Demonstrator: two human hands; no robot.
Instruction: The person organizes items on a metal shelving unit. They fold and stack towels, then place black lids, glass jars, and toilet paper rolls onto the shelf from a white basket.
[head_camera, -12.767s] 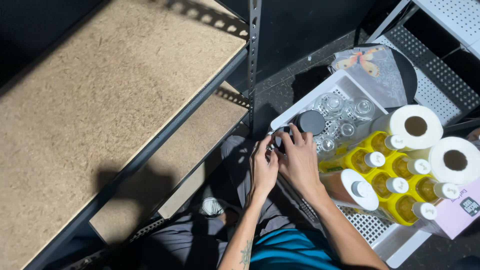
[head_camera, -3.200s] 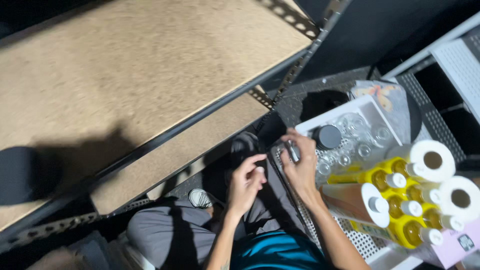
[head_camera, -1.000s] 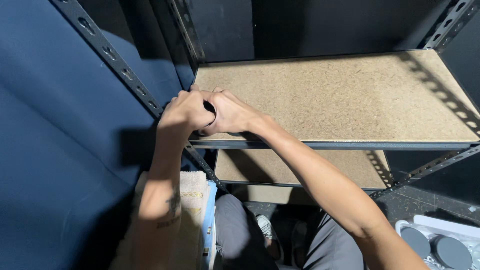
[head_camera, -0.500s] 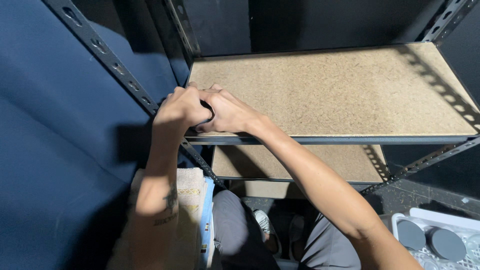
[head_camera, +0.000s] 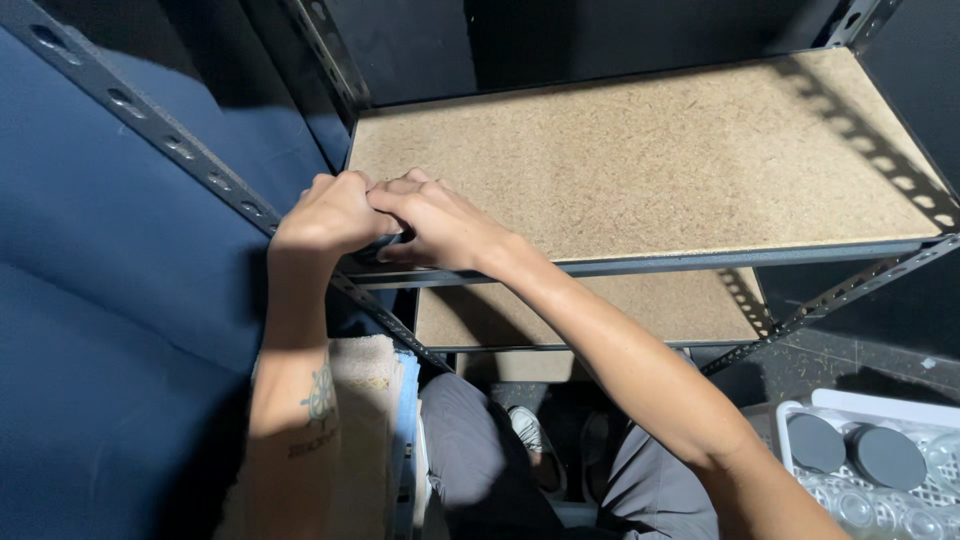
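Chipboard shelf (head_camera: 650, 160): at its near-left corner, left hand (head_camera: 325, 215) and right hand (head_camera: 440, 225) close together around a small dark object (head_camera: 385, 245), mostly hidden.

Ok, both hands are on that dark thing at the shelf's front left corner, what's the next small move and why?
Probably let go and draw back: both hands, left hand and right hand, cup the small dark object right at the shelf corner, where it seems to rest already, though fingers hide most of it.

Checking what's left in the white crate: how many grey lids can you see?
2: both grey lids sit in the white crate at bottom right, one left of the other. More may lie out of frame.
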